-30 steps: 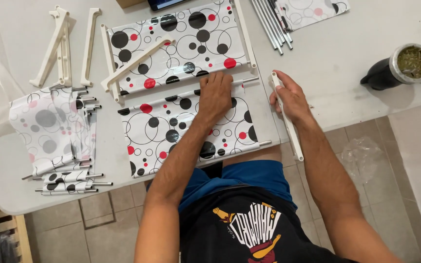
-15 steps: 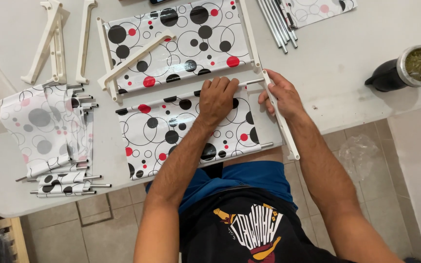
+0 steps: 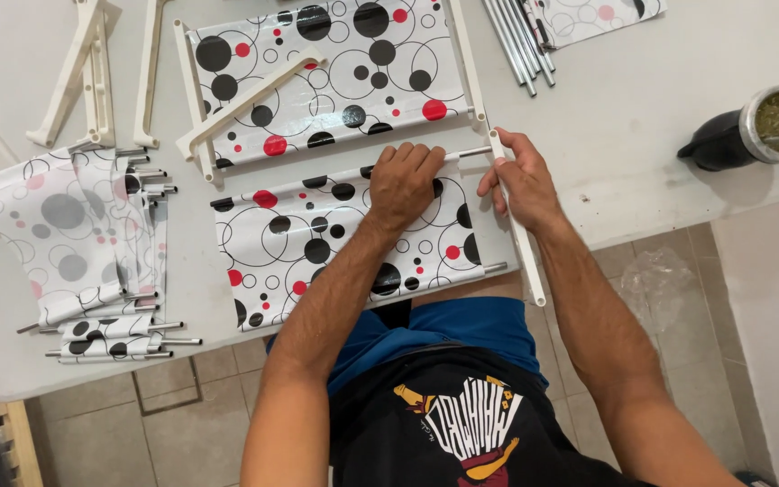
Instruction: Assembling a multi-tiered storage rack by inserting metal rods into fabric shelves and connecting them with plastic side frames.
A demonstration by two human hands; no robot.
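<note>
Pressing dotted panel [image 3: 344, 239] — left fingers [image 3: 412, 158] flat; right fingers [image 3: 498, 171] curled round white rail [image 3: 520, 234].

Cut off at 12 o'clock, hidden under hand
Upper spotted sheet [image 3: 335, 77] and metal rods [image 3: 520, 41] cropped by top edge; left hand [image 3: 403, 185] covers the lower sheet [image 3: 317, 243] rod end.

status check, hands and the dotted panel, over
Left hand flat on dotted panel. Right hand grips white side rail at panel's metal rod. Nothing in the way.
</note>
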